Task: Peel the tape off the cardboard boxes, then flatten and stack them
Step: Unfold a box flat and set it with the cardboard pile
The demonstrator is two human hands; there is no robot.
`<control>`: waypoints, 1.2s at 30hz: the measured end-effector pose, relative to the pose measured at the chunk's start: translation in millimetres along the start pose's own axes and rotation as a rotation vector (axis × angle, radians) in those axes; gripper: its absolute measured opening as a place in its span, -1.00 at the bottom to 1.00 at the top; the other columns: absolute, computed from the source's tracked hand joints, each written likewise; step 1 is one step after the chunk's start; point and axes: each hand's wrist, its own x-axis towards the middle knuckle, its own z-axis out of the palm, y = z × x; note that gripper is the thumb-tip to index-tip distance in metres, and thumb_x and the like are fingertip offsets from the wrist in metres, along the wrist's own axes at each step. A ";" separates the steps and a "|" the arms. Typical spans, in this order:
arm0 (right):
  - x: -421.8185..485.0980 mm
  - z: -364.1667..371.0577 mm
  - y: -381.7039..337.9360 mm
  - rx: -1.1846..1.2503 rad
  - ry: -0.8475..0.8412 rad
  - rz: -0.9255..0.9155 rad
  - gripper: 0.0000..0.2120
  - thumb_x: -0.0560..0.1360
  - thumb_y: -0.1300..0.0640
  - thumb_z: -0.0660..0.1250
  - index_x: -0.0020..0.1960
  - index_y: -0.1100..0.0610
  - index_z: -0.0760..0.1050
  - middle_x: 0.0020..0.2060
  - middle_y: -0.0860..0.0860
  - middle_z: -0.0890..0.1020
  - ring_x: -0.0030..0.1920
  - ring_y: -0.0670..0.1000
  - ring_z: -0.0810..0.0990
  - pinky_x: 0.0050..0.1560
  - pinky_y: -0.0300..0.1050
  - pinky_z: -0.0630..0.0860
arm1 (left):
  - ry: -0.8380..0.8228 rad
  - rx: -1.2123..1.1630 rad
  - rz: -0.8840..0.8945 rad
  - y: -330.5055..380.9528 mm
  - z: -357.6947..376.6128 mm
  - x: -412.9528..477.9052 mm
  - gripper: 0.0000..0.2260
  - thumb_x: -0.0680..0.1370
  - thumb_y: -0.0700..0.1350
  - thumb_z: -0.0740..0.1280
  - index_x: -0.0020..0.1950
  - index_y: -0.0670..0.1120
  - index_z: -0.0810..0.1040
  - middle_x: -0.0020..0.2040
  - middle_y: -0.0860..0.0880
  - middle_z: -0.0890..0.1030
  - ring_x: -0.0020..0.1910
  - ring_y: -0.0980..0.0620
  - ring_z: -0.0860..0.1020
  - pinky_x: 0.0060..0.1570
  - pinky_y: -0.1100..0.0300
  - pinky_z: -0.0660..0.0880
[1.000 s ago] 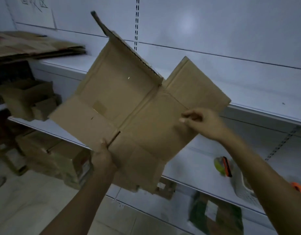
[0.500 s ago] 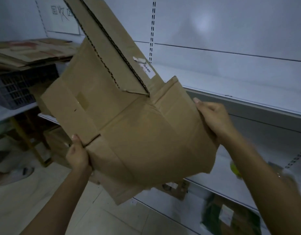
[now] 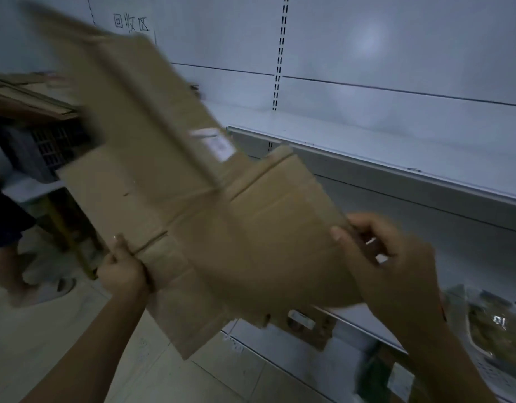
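Head view, opened-out cardboard box (image 3: pixel 251 242) held up in mid-air before white shelf (image 3: pixel 396 175), lower edge gripped by left hand (image 3: pixel 121 271), opposite edge pinched by right hand (image 3: pixel 393 257), flattened cardboard stack (image 3: pixel 24 97) lying at upper left, blurred.

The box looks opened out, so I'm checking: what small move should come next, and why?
Probably swing the cardboard box left onto the flattened pile: it looks opened out, the left hand and right hand grip its edges, and that pile sits at upper left.
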 end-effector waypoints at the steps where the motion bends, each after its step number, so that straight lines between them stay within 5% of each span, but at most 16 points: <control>1: -0.8 2.2 6.9 -0.118 0.047 -0.012 -0.81 0.52 0.00 0.24 -0.08 0.08 0.55 -0.29 -0.20 0.53 -0.29 -0.27 0.45 -0.23 -0.50 0.39 | -0.007 0.025 0.027 -2.9 -0.9 2.4 -0.51 0.58 0.20 0.17 -0.43 -0.09 0.28 -0.47 -0.08 0.33 -0.49 0.03 0.28 -0.46 0.13 0.16; 4: -12.3 24.4 22.1 -0.299 0.065 0.043 -0.78 0.52 0.08 0.23 -0.13 0.18 0.58 -0.27 0.04 0.59 -0.32 -0.06 0.49 -0.27 -0.35 0.40 | -0.063 0.027 0.104 -7.8 4.7 0.7 -0.49 0.57 0.21 0.16 -0.40 -0.15 0.34 -0.45 -0.15 0.37 -0.45 -0.06 0.35 -0.41 0.12 0.23; 10: -32.0 57.1 11.7 -0.013 -0.143 0.160 -0.77 0.44 -0.09 0.30 -0.03 0.04 0.52 0.07 -0.05 0.57 0.02 -0.10 0.54 -0.02 -0.30 0.47 | -0.107 -0.069 0.066 -7.9 17.5 -13.3 -0.50 0.59 0.14 0.20 -0.45 -0.12 0.27 -0.47 -0.10 0.33 -0.47 0.08 0.27 -0.44 0.15 0.15; 14: -33.3 63.3 13.6 0.157 -0.139 0.294 -0.67 0.45 -0.22 0.23 0.05 -0.05 0.56 0.21 -0.11 0.50 0.18 -0.21 0.47 0.11 -0.27 0.47 | -0.107 -0.126 0.042 -6.0 17.7 -9.8 -0.53 0.59 0.15 0.20 -0.36 -0.17 0.38 -0.42 -0.03 0.40 -0.43 0.14 0.32 -0.39 0.17 0.24; 16: -22.3 56.3 22.7 0.291 -0.090 0.497 -0.50 0.39 -0.36 0.20 0.25 -0.17 0.41 0.29 -0.18 0.42 0.25 -0.27 0.39 0.20 -0.26 0.41 | -0.099 -0.142 0.086 -0.9 15.5 -10.0 -0.55 0.60 0.11 0.19 -0.27 -0.25 0.40 -0.43 -0.04 0.39 -0.44 0.14 0.31 -0.43 0.19 0.22; 18: -6.0 45.5 35.5 0.371 -0.220 0.711 -0.17 0.30 -0.47 0.28 0.46 -0.18 0.17 0.41 -0.18 0.29 0.34 -0.20 0.31 0.22 -0.21 0.33 | -0.101 -0.138 0.131 2.3 12.8 -6.2 -0.55 0.61 0.10 0.19 -0.28 -0.25 0.39 -0.45 -0.06 0.35 -0.45 0.13 0.27 -0.43 0.17 0.19; 20: 8.6 37.0 42.1 0.484 -0.421 0.815 -0.06 0.25 -0.38 0.33 0.52 -0.12 0.07 0.37 -0.12 0.35 0.28 -0.11 0.42 0.14 -0.22 0.38 | -0.124 -0.122 0.177 7.2 10.1 -2.1 -0.52 0.59 0.14 0.19 -0.36 -0.20 0.35 -0.45 -0.08 0.33 -0.45 0.10 0.25 -0.40 0.15 0.17; 25: 16.4 40.3 50.9 0.793 -0.475 0.996 -0.52 0.44 -0.15 0.19 0.28 0.07 0.45 -0.11 -0.14 0.54 -0.11 -0.17 0.52 -0.14 -0.26 0.41 | -0.151 -0.171 0.191 43.9 0.7 -1.9 -0.55 0.61 0.09 0.18 -0.41 -0.08 0.24 -0.45 -0.06 0.29 -0.47 0.12 0.23 -0.52 0.28 0.16; 27: 19.6 47.4 52.6 0.956 -0.598 1.121 -0.36 0.35 -0.13 0.34 0.36 0.12 0.40 -0.05 -0.09 0.55 -0.07 -0.14 0.54 -0.16 -0.26 0.45 | -0.104 -0.223 0.142 67.3 -1.1 7.9 -0.56 0.61 0.10 0.19 -0.41 -0.07 0.27 -0.43 -0.03 0.34 -0.45 0.14 0.27 -0.49 0.27 0.21; 29: 32.0 59.1 51.4 1.116 -0.487 1.231 -0.01 -0.05 -0.18 0.65 0.28 0.21 0.49 -0.05 0.03 0.60 -0.08 -0.09 0.63 -0.23 -0.22 0.56 | -0.067 -0.269 0.094 92.4 -0.8 22.8 -0.58 0.60 0.13 0.19 -0.39 -0.06 0.33 -0.40 0.01 0.40 -0.43 0.17 0.32 -0.44 0.24 0.26; 30: 37.4 67.6 51.0 1.219 -0.335 1.203 -0.06 -0.17 -0.19 0.67 0.13 0.20 0.60 -0.05 0.10 0.65 -0.06 -0.05 0.67 -0.24 -0.21 0.61 | -0.049 -0.292 0.084 104.7 0.4 30.6 -0.58 0.59 0.15 0.19 -0.39 -0.05 0.34 -0.39 0.03 0.41 -0.42 0.17 0.33 -0.42 0.24 0.28; 32: 46.3 84.6 33.6 1.381 -0.091 1.074 -0.27 0.12 -0.44 0.42 0.07 0.08 0.65 0.08 0.17 0.66 0.11 0.10 0.64 -0.01 -0.07 0.64 | -0.019 -0.344 0.058 126.8 3.4 46.2 -0.59 0.58 0.17 0.21 -0.39 -0.03 0.35 -0.38 0.05 0.42 -0.41 0.17 0.35 -0.37 0.21 0.32; 33: 52.4 95.1 23.1 1.409 -0.034 1.017 -0.20 0.16 -0.53 0.27 0.14 0.04 0.60 0.12 0.15 0.65 0.15 0.13 0.62 0.08 0.00 0.60 | -0.009 -0.379 0.038 137.3 4.3 53.4 -0.60 0.57 0.19 0.22 -0.39 -0.01 0.36 -0.38 0.06 0.42 -0.39 0.16 0.36 -0.35 0.20 0.34; 36: 78.7 127.3 -8.7 1.246 0.060 0.860 -0.13 0.09 -0.56 0.32 0.21 -0.02 0.48 0.06 -0.02 0.68 0.10 0.01 0.65 0.05 -0.06 0.59 | 0.001 -0.429 0.032 163.6 7.1 75.3 -0.60 0.56 0.19 0.23 -0.38 -0.02 0.37 -0.36 0.05 0.43 -0.36 0.12 0.38 -0.26 0.16 0.37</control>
